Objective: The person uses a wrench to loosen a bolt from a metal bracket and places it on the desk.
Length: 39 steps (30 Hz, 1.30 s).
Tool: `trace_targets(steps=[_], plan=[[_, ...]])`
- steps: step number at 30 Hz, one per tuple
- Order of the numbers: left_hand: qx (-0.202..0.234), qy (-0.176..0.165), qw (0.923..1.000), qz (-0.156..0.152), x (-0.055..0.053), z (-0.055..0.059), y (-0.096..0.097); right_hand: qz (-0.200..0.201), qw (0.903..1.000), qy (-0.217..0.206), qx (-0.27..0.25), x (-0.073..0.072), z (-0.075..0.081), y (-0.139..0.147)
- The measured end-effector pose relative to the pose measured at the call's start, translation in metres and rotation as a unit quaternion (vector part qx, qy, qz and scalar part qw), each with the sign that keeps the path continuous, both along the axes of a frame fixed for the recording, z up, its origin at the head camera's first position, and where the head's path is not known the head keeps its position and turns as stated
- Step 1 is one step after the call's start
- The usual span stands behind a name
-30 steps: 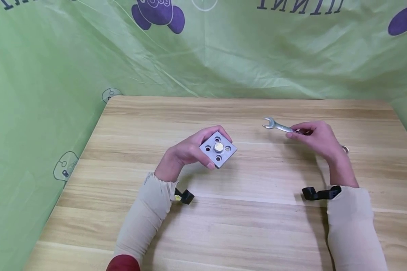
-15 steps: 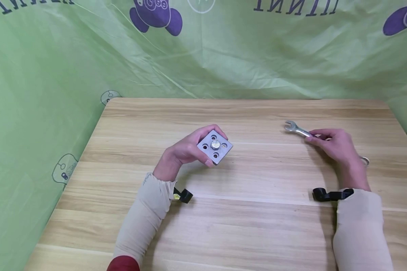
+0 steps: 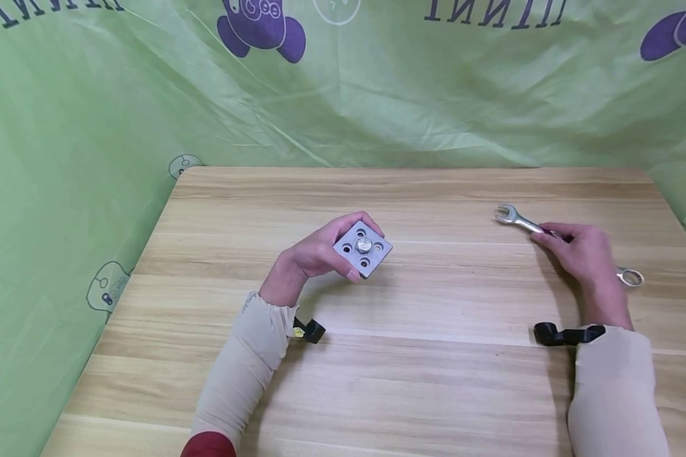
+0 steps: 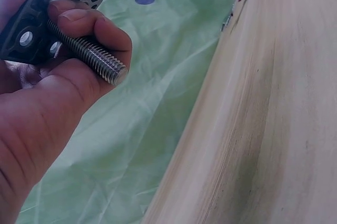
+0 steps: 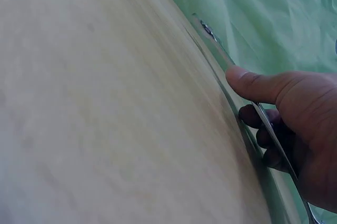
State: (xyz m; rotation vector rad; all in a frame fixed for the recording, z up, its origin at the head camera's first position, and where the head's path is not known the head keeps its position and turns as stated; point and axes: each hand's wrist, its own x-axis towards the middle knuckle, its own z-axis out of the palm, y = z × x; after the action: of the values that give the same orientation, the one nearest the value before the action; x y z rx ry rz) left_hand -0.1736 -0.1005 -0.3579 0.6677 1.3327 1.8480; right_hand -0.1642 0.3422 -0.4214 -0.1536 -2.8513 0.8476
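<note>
My left hand holds a square grey plate tilted above the table, its face with several holes toward the head camera. A hex bolt head sits at the plate's centre. From the other side, in the left wrist view, the bolt's threaded shank sticks out of the plate's ribbed dark back, and fingers curl round it. At the right, my right hand pinches a combination wrench by its shaft, low over the table. Its open end points to the far left; the ring end shows behind the wrist.
The wooden table stretches under both hands. Green printed cloth hangs along its far and left edges. A black wrist camera juts from the right sleeve, another black camera from the left.
My right hand has moved right and slightly toward me with the wrench, showing more of its ring end. My left hand, with the plate and bolt, has stayed nearly in place.
</note>
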Motion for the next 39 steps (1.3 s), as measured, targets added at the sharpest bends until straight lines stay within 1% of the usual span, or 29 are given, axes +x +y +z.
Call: trace_targets(steps=[5,8,13,20,22,27,31,39], plan=[[-0.005,0.001,1.0000,0.001,0.000,-0.001,0.001,0.003,0.9995,0.018,0.026,0.004,-0.002,0.004],[-0.007,0.000,1.0000,0.001,0.000,-0.001,0.001,0.007,0.9991,0.027,0.031,0.005,-0.004,0.006],[-0.001,-0.003,1.0000,-0.003,0.000,-0.003,0.001,0.009,0.9984,0.047,0.031,0.005,-0.007,0.005],[0.006,-0.007,0.9999,-0.007,0.001,-0.005,0.000,0.004,0.9958,0.089,0.022,0.006,-0.012,0.001],[0.006,-0.007,0.9999,-0.007,0.001,-0.005,0.000,0.002,0.9960,0.087,0.020,0.006,-0.013,0.000],[0.007,-0.008,0.9999,-0.007,0.001,-0.006,0.000,-0.004,0.9978,0.062,0.024,0.008,-0.013,0.002],[0.006,-0.007,0.9999,-0.004,0.000,-0.006,0.000,-0.006,0.9984,0.051,0.024,0.010,-0.013,0.004],[0.008,-0.008,0.9999,-0.001,-0.002,-0.006,0.000,-0.005,0.9984,0.055,0.014,0.013,-0.012,0.006]])
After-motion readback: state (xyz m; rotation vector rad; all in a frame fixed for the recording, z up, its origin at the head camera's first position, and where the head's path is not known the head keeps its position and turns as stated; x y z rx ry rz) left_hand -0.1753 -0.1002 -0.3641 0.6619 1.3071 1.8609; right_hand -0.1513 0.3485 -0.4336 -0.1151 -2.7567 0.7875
